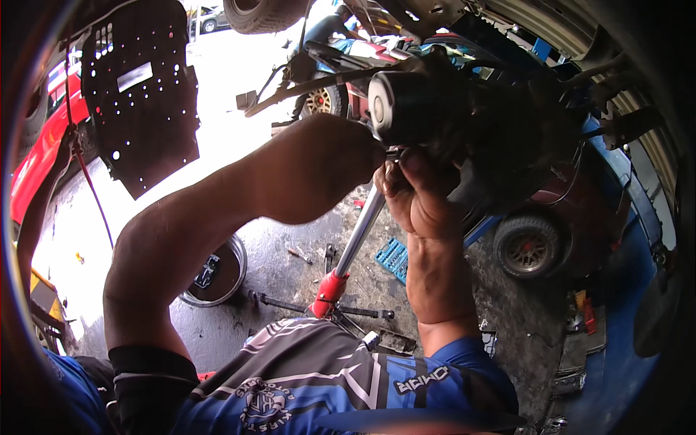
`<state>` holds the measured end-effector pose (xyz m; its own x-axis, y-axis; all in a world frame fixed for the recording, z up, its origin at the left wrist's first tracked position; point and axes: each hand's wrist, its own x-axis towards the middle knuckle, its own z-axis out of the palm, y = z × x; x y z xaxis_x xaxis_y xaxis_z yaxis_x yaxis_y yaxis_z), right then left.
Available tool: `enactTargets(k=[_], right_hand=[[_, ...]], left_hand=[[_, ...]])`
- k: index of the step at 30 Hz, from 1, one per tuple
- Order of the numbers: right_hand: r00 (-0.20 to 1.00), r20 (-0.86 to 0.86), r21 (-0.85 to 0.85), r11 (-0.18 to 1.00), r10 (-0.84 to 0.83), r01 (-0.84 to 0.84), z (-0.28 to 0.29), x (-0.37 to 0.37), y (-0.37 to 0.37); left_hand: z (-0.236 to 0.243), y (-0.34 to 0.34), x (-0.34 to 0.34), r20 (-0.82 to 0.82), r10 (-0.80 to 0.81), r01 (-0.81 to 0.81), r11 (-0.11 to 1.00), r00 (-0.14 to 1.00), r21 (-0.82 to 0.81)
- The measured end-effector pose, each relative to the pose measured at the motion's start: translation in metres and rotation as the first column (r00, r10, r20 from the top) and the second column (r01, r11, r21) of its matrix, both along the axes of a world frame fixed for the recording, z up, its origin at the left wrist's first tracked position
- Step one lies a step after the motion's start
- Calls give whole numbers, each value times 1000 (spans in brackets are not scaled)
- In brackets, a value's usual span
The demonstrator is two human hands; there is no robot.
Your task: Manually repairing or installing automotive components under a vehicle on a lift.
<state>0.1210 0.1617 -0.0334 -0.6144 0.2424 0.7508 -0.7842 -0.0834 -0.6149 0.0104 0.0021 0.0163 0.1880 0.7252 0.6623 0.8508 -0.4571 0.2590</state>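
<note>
- Lying underfoot: stained grey concrete floor (283,268), glaring white with daylight toward the open yard.
- Sitting on it: round metal drain pan (217,279), blue plastic socket tray (392,258).
- Standing at left: red car (40,156).

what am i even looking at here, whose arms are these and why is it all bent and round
This is one picture from a wide fisheye camera worn on a person's head, which is why straight edges curve toward the rim. The two bare arms rising from the lower edge are that person's own. They stand under a raised car and reach up to a dark, greasy part of its underside. The right hand grips there with its fingers curled; the left hand is mostly hidden behind its forearm, so its grip is unclear. Below is the wet concrete floor, with a red-based jack post, a round metal pan, a blue socket tray and loose tools.
</note>
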Motion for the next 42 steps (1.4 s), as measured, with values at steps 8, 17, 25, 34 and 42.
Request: enactTargets(k=[8, 17, 25, 34, 42], right_hand=[[985, 88, 40, 987, 151, -155, 8, 11, 5], [976, 215, 146, 988, 27, -59, 9, 16, 23], [986, 166, 61, 998, -8, -2, 10, 14, 9], [966, 229, 187, 979, -123, 81, 21, 22, 6], [884, 363, 239, 946, -294, 217, 48, 21, -6]], left_hand=[[-5, 3, 24, -205, 357, -283, 905, 911, 316], [-7, 10, 18, -374, 464, -168, 779, 803, 605], [-14, 17, 15, -392, 506, -104, 703, 769, 704], [-14, 23, 4, -263, 439, -216, 777, 859, 591], [-5, 36, -20, -228, 406, -173, 741, 885, 649]])
